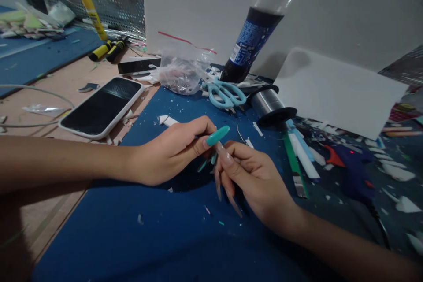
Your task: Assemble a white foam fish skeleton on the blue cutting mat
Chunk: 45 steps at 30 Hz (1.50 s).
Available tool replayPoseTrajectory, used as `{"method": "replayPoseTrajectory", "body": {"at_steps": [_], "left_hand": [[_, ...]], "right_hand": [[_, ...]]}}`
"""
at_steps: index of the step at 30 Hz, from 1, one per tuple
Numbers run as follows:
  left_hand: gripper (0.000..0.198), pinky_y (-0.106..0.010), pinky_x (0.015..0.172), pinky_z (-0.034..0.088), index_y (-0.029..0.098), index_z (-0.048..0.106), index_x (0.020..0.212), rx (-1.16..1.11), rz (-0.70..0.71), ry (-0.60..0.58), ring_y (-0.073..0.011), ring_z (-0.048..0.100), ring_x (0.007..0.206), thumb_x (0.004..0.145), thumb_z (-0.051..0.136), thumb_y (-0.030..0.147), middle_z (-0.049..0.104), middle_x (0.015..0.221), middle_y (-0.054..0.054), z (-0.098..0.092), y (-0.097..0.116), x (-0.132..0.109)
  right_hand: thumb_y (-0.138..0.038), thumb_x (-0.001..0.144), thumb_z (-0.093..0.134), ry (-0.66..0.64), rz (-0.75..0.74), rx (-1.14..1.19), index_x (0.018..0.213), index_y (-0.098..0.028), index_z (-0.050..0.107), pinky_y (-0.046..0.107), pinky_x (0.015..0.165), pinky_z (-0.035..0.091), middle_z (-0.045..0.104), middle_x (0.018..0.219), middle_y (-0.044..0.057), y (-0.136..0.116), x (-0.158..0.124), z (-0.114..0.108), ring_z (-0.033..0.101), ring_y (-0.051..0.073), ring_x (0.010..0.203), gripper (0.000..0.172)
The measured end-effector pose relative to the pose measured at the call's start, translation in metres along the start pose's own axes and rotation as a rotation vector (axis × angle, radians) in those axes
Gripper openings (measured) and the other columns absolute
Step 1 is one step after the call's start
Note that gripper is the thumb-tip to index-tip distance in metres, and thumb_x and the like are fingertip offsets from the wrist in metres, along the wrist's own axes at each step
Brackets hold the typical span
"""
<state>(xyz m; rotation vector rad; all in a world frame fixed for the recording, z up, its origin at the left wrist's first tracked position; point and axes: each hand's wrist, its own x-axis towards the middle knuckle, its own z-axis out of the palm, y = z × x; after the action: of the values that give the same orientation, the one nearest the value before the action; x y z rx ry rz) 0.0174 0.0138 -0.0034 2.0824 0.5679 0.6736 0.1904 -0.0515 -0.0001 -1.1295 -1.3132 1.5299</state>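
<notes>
My left hand (178,152) and my right hand (261,185) meet over the blue mat (142,229), fingertips touching. Long teal nails show on the left, long pale translucent ones on the right. Both thumbs press against bent fingers in a pinch. Whatever lies between the fingertips is hidden or too small to name. Just beyond the hands are light-blue-handled scissors (224,94) and a black-flanged spool (269,103) of clear line. White scraps lie close by on the mat.
A phone (102,108) lies left, near a zip bag (181,72). Behind stands a bottle (253,39) of dark drink. At right are a green-edged blade or ruler (295,163), a glue gun (357,172) with its cord, and a leaning white board (337,90). A yellow tube (93,16) stands back left.
</notes>
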Motion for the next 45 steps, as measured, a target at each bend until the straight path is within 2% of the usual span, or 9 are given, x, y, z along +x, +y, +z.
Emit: {"method": "replayPoseTrajectory", "body": {"at_steps": [5,12,17,23,29,33,37,40,45], "left_hand": [[0.017,-0.021,0.053,0.038,0.017,0.049,0.086,-0.055,0.017,0.008,-0.0092,0.047,0.060,0.095,0.046,0.031,0.052,0.070,0.002,0.000,-0.002,0.002],[0.016,-0.016,0.054,0.038,0.017,0.050,0.078,-0.098,-0.007,0.039,-0.0055,0.048,0.057,0.094,0.048,0.020,0.054,0.064,0.005,0.000,0.002,0.003],[0.017,-0.014,0.053,0.037,0.016,0.050,0.078,-0.112,0.023,0.083,-0.0042,0.047,0.058,0.094,0.047,0.018,0.052,0.066,0.006,0.001,0.002,0.001],[0.017,-0.016,0.053,0.038,0.016,0.052,0.078,-0.099,0.036,0.078,-0.0055,0.046,0.058,0.094,0.048,0.019,0.050,0.066,0.005,0.001,0.001,0.003],[0.020,-0.016,0.053,0.038,0.017,0.049,0.075,-0.087,0.047,0.111,-0.0057,0.045,0.059,0.095,0.048,0.022,0.050,0.066,0.005,0.000,0.000,0.004],[0.020,-0.017,0.052,0.036,0.017,0.048,0.075,-0.005,0.124,0.038,-0.0055,0.042,0.057,0.095,0.047,0.019,0.046,0.066,0.006,-0.001,0.000,0.001],[0.015,-0.020,0.056,0.039,0.018,0.046,0.079,0.080,0.286,0.146,-0.0079,0.044,0.059,0.094,0.046,0.016,0.047,0.069,0.004,-0.003,0.004,-0.006],[0.015,-0.020,0.057,0.041,0.019,0.044,0.079,0.136,0.387,0.072,-0.0094,0.047,0.061,0.093,0.043,0.014,0.050,0.068,0.003,-0.002,0.007,-0.008],[0.016,-0.019,0.051,0.036,0.019,0.039,0.078,0.179,0.366,0.109,-0.0080,0.041,0.054,0.093,0.043,0.017,0.042,0.063,0.005,0.000,0.006,-0.008]], "right_hand": [[-0.040,0.091,0.053,-0.003,-0.017,0.009,0.076,-0.020,0.056,0.019,0.038,0.037,0.049,0.042,-0.008,0.002,0.000,0.001,0.045,0.006,0.034,0.026],[-0.041,0.091,0.054,0.033,-0.030,0.011,0.073,-0.020,0.055,0.019,0.044,0.042,0.049,0.043,-0.008,0.004,0.001,-0.001,0.046,0.006,0.036,0.027],[-0.042,0.091,0.054,0.021,-0.005,0.059,0.072,-0.020,0.054,0.018,0.039,0.038,0.049,0.042,-0.008,0.005,0.001,-0.001,0.045,0.006,0.034,0.028],[-0.043,0.091,0.054,0.023,-0.005,0.061,0.073,-0.020,0.055,0.017,0.038,0.038,0.050,0.042,-0.008,0.005,0.001,-0.002,0.045,0.005,0.033,0.030],[-0.050,0.093,0.046,0.017,-0.019,0.110,0.074,-0.019,0.056,0.017,0.035,0.037,0.050,0.043,-0.006,0.008,0.000,-0.003,0.044,0.005,0.035,0.038],[-0.056,0.092,0.044,0.004,-0.046,0.157,0.079,-0.018,0.057,0.019,0.038,0.041,0.053,0.048,-0.004,0.009,0.000,-0.005,0.048,0.008,0.039,0.041],[-0.057,0.092,0.043,-0.075,-0.095,0.124,0.079,-0.019,0.057,0.021,0.047,0.047,0.053,0.056,-0.003,0.006,-0.001,-0.006,0.052,0.008,0.047,0.042],[-0.056,0.085,0.055,-0.097,-0.134,0.083,0.075,-0.019,0.059,0.021,0.054,0.049,0.056,0.063,-0.002,0.004,-0.001,-0.006,0.055,0.009,0.058,0.038],[-0.032,0.081,0.069,-0.064,-0.094,0.099,0.071,-0.018,0.058,0.018,0.049,0.047,0.060,0.061,-0.003,0.005,0.000,-0.005,0.056,0.007,0.052,0.020]]}}
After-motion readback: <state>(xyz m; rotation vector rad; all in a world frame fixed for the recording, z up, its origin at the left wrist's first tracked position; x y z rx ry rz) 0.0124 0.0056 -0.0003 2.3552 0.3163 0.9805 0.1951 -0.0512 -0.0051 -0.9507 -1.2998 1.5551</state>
